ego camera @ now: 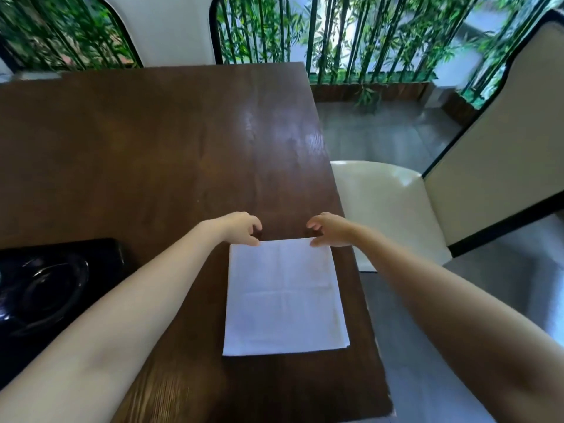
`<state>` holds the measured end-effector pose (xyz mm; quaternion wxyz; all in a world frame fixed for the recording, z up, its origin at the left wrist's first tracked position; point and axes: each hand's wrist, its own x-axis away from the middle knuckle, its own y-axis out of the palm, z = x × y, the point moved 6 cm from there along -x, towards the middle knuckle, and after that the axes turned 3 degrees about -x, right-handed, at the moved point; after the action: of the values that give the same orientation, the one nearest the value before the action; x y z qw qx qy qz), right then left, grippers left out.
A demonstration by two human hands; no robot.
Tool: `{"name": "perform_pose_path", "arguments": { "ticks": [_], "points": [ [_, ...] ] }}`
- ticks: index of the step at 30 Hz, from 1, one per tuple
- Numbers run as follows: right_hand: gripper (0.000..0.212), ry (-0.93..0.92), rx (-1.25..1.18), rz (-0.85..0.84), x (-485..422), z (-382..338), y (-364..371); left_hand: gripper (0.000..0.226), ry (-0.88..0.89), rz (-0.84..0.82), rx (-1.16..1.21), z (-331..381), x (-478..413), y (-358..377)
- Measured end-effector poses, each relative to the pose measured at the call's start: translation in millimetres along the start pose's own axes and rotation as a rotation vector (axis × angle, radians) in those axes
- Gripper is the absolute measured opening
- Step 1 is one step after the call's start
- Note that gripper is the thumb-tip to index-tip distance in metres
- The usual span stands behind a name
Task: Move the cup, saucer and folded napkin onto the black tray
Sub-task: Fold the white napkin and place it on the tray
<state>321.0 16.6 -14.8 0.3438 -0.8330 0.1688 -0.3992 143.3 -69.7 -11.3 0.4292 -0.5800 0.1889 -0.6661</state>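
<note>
A white folded napkin (283, 297) lies flat on the dark wooden table (171, 141), near the table's right edge. My left hand (241, 227) is at the napkin's far left corner, and my right hand (331, 228) is at its far right corner. On both hands the fingers are curled and apart, with the thumb tips touching the cloth edge. The corners are not lifted. The black tray (117, 254) sits at the left edge of the view, partly behind my left forearm. A glossy dark saucer (55, 288) rests on it. I see no cup.
A cream chair (387, 209) stands close to the table's right side. Another chair back (171, 29) is behind the far edge. A cream partition (512, 141) rises at the right, with grey floor and bamboo planters behind it.
</note>
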Motion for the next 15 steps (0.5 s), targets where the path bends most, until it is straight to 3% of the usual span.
{"name": "perform_pose_path", "arguments": {
  "ticks": [9, 15],
  "points": [
    [0.053, -0.016, 0.035, 0.047, -0.8, 8.0, 20.6, 0.044, 0.046, 0.043, -0.015, -4.9, -2.3, 21.7],
    [0.034, 0.036, 0.154, -0.028, -3.2, 6.8, 21.7, 0.017, 0.053, -0.006, 0.000, -13.0, -2.2, 27.5]
  ]
}}
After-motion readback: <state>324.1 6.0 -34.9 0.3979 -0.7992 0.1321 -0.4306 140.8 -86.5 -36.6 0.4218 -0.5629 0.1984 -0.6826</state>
